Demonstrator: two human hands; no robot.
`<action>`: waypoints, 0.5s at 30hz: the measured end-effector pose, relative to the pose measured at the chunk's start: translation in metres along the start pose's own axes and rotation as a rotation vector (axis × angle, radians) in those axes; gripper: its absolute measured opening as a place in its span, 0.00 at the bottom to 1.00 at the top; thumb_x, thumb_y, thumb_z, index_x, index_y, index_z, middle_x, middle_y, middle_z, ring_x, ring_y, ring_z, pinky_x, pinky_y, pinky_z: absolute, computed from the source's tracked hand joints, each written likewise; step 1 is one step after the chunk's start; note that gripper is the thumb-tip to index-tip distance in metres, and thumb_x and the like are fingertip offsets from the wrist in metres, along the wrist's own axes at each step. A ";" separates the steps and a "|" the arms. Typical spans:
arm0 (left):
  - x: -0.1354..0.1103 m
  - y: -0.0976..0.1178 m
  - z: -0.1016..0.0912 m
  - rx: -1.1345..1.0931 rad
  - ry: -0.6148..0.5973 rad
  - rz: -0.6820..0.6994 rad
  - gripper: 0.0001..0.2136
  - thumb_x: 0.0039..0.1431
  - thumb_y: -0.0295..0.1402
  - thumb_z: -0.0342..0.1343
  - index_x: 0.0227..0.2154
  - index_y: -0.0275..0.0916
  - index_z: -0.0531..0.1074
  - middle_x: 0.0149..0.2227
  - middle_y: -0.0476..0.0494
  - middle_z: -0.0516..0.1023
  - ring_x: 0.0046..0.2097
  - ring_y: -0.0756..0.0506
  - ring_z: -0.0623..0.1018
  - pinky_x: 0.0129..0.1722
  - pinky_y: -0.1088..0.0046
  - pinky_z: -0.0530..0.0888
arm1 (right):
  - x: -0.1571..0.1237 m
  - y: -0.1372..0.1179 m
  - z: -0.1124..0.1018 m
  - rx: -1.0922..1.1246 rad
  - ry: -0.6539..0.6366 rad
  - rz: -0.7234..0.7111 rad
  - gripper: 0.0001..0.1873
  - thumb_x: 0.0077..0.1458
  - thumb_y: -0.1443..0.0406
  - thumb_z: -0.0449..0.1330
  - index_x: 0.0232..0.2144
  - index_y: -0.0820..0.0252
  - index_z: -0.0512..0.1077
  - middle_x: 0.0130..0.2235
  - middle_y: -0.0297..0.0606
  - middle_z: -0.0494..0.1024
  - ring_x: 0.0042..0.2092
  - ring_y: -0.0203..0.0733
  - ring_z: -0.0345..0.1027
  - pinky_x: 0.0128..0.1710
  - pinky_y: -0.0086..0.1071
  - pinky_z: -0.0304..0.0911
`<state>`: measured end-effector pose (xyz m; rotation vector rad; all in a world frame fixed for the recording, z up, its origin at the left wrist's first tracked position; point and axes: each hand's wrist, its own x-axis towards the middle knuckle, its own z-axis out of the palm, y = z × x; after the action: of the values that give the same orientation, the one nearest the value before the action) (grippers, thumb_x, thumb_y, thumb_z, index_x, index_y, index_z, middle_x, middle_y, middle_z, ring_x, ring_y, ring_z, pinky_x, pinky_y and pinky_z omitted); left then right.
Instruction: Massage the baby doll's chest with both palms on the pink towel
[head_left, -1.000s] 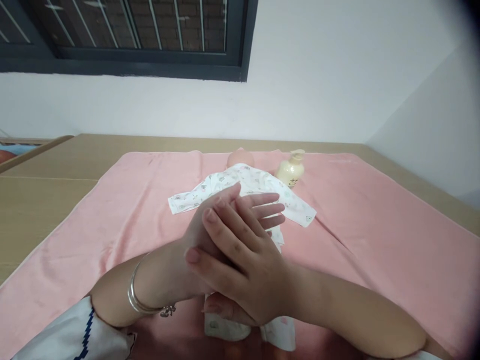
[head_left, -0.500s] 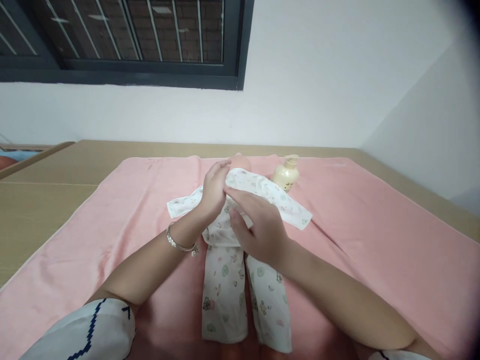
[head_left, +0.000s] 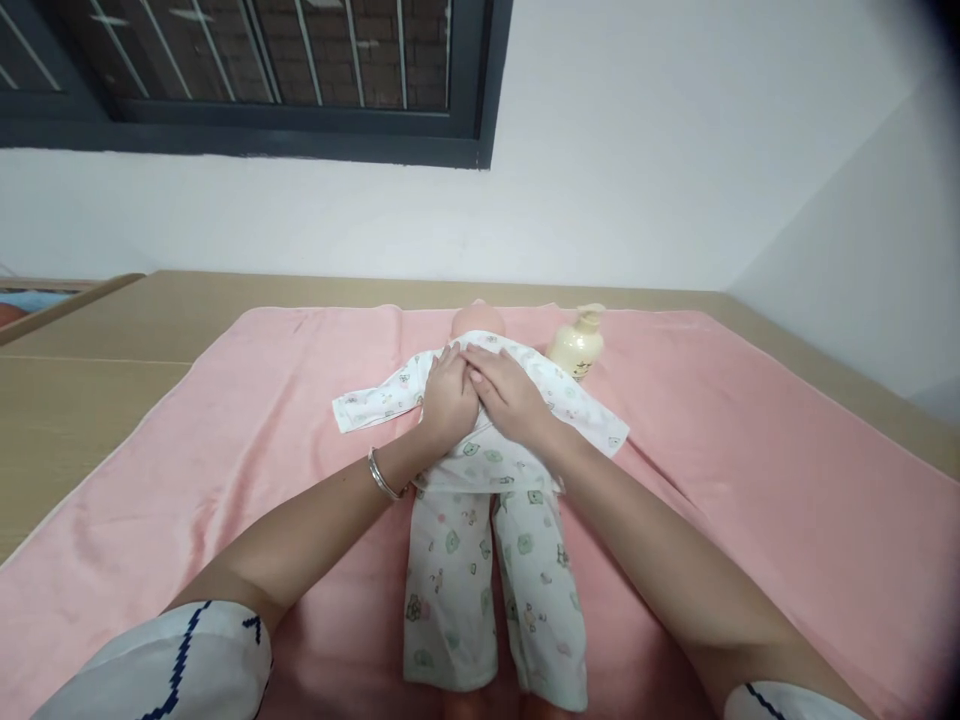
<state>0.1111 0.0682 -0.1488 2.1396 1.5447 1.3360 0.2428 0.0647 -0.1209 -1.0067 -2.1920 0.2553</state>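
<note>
A baby doll (head_left: 478, 319) lies on a pink blanket (head_left: 247, 430), its head at the far end. It wears a white printed top (head_left: 491, 462) and matching trousers (head_left: 451, 590), arms spread to the sides. My left hand (head_left: 450, 398) lies flat on the chest of the top, a silver bangle (head_left: 382, 475) on its wrist. Beside it, my right hand (head_left: 510, 392) rests flat on the chest too, the fingertips of both hands meeting near the neck. Neither hand grips anything. The doll's face is not visible.
A cream pump bottle (head_left: 577, 343) stands on the blanket by the doll's right-hand sleeve in view. Under the blanket is a wooden surface (head_left: 97, 400), bordered by a white wall (head_left: 600, 200). A dark-framed barred window (head_left: 300, 140) is above.
Both hands have come down from a raised, palms-facing pose to lie flat on the doll's chest. The bottle and the doll stay where they were.
</note>
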 end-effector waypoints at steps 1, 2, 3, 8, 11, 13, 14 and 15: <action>0.000 -0.002 -0.001 -0.035 0.029 -0.030 0.20 0.67 0.29 0.40 0.59 0.37 0.65 0.66 0.37 0.63 0.69 0.39 0.61 0.69 0.55 0.59 | 0.001 0.003 -0.001 -0.015 -0.011 0.031 0.26 0.68 0.58 0.42 0.61 0.59 0.66 0.64 0.43 0.67 0.67 0.47 0.55 0.69 0.54 0.46; 0.001 -0.003 -0.001 -0.059 0.050 -0.065 0.21 0.67 0.30 0.40 0.60 0.36 0.64 0.69 0.37 0.58 0.70 0.39 0.58 0.69 0.55 0.58 | 0.001 0.006 -0.001 -0.037 -0.020 0.066 0.27 0.68 0.58 0.42 0.62 0.61 0.66 0.65 0.45 0.65 0.69 0.48 0.53 0.69 0.53 0.45; 0.001 -0.004 -0.001 -0.069 0.055 -0.099 0.21 0.68 0.32 0.41 0.62 0.36 0.62 0.71 0.36 0.53 0.71 0.38 0.55 0.69 0.55 0.58 | 0.001 0.007 -0.001 -0.068 -0.027 0.106 0.28 0.68 0.57 0.43 0.62 0.64 0.65 0.66 0.47 0.62 0.70 0.49 0.50 0.70 0.52 0.45; 0.002 -0.003 -0.001 -0.053 -0.027 -0.122 0.24 0.68 0.33 0.41 0.63 0.28 0.59 0.69 0.30 0.55 0.72 0.37 0.52 0.71 0.54 0.53 | 0.000 -0.004 0.000 -0.282 -0.063 0.298 0.32 0.66 0.59 0.45 0.65 0.75 0.58 0.69 0.58 0.52 0.71 0.58 0.43 0.69 0.52 0.46; -0.002 -0.004 -0.002 -0.068 -0.026 -0.102 0.24 0.68 0.33 0.41 0.64 0.28 0.58 0.71 0.30 0.50 0.72 0.37 0.49 0.71 0.53 0.51 | -0.002 -0.014 0.004 -0.383 -0.112 0.319 0.32 0.67 0.61 0.43 0.66 0.79 0.56 0.69 0.61 0.52 0.70 0.61 0.45 0.69 0.52 0.45; -0.005 -0.005 -0.003 -0.096 0.008 -0.107 0.24 0.68 0.34 0.42 0.65 0.32 0.57 0.73 0.33 0.41 0.73 0.36 0.46 0.71 0.51 0.51 | -0.003 -0.017 0.005 -0.414 -0.122 0.312 0.32 0.67 0.61 0.42 0.66 0.79 0.56 0.69 0.61 0.52 0.70 0.61 0.45 0.69 0.52 0.44; -0.005 -0.006 -0.004 -0.110 0.030 -0.106 0.25 0.68 0.35 0.43 0.65 0.34 0.56 0.73 0.35 0.35 0.73 0.35 0.44 0.71 0.50 0.51 | -0.003 -0.017 0.006 -0.415 -0.123 0.308 0.32 0.67 0.61 0.42 0.66 0.78 0.56 0.69 0.61 0.52 0.70 0.61 0.45 0.69 0.52 0.44; -0.005 -0.007 -0.005 -0.120 0.049 -0.099 0.25 0.67 0.35 0.45 0.66 0.37 0.55 0.73 0.38 0.30 0.73 0.35 0.41 0.71 0.49 0.51 | -0.002 -0.015 0.005 -0.407 -0.123 0.307 0.32 0.67 0.60 0.42 0.66 0.77 0.56 0.69 0.60 0.52 0.71 0.61 0.44 0.69 0.52 0.44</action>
<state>0.1023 0.0651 -0.1527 1.9473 1.5257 1.4196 0.2317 0.0530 -0.1189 -1.5938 -2.2423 0.0052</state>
